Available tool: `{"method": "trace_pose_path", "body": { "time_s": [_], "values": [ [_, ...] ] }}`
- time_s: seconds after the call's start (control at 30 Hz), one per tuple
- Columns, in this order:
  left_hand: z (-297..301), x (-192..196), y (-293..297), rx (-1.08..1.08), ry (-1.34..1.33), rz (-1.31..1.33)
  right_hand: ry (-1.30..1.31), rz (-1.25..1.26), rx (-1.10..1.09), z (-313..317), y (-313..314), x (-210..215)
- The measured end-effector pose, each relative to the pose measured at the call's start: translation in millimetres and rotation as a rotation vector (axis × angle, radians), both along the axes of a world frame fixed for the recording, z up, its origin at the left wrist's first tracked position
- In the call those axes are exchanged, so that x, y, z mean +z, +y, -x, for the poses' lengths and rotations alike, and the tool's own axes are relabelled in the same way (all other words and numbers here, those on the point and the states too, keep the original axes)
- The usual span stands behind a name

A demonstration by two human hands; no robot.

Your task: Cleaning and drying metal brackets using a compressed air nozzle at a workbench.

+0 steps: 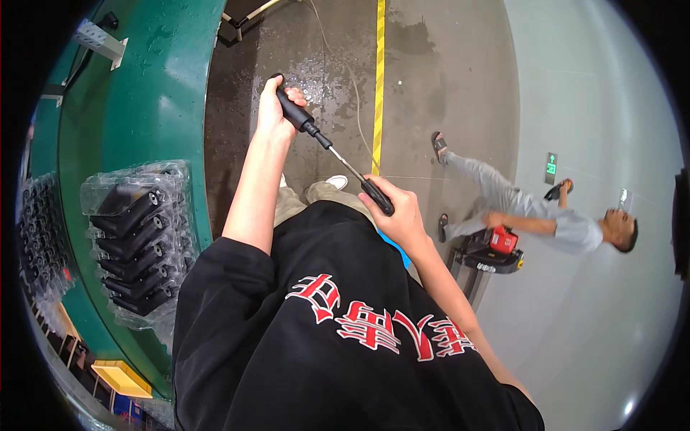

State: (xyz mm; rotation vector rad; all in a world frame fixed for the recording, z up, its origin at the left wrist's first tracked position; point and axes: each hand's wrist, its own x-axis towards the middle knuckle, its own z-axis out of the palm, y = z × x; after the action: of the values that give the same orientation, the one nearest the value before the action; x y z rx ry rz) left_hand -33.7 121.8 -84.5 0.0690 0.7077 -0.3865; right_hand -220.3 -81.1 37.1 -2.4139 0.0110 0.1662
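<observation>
A black tool [295,113] with a thick handle and a thin metal shaft [346,164] stretches slantwise between my two hands, above the floor. At its upper end, my left hand [277,108] is closed round the thick handle, arm stretched far forward. My right hand [399,212], nearer my body, grips a black ribbed piece [377,197] at the shaft's other end. The tool's exact kind is not clear. My palms hide parts of both black ends.
On the green workbench [154,86] at left stand stacked clear plastic trays [180,215] holding several black parts. A yellow bin [123,378] sits lower left. A thin cable [352,79] and a striped tape line [380,86] cross the floor. At right, a person [496,187] stands by a pallet truck [489,255].
</observation>
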Motion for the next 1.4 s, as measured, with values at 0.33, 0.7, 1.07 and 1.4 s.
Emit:
{"method": "trace_pose_path", "body": {
  "time_s": [0.33,0.7,1.07,1.4],
  "values": [
    [0.4,6.3,-1.8,-0.010,0.040,-0.058,0.023,-0.007,0.010,-1.8,0.1,4.0],
    [-6.2,2.1,-2.0,0.016,0.049,-0.088,0.056,0.071,0.031,-12.7,-4.4,9.3],
    [17.1,10.8,-5.2,0.082,-0.058,-0.242,0.038,0.059,-0.001,21.3,-1.4,8.3],
    [64.6,0.4,-25.1,-0.297,-0.432,-0.575,0.050,0.111,-0.102,77.3,4.5,-13.3]
  ]
}}
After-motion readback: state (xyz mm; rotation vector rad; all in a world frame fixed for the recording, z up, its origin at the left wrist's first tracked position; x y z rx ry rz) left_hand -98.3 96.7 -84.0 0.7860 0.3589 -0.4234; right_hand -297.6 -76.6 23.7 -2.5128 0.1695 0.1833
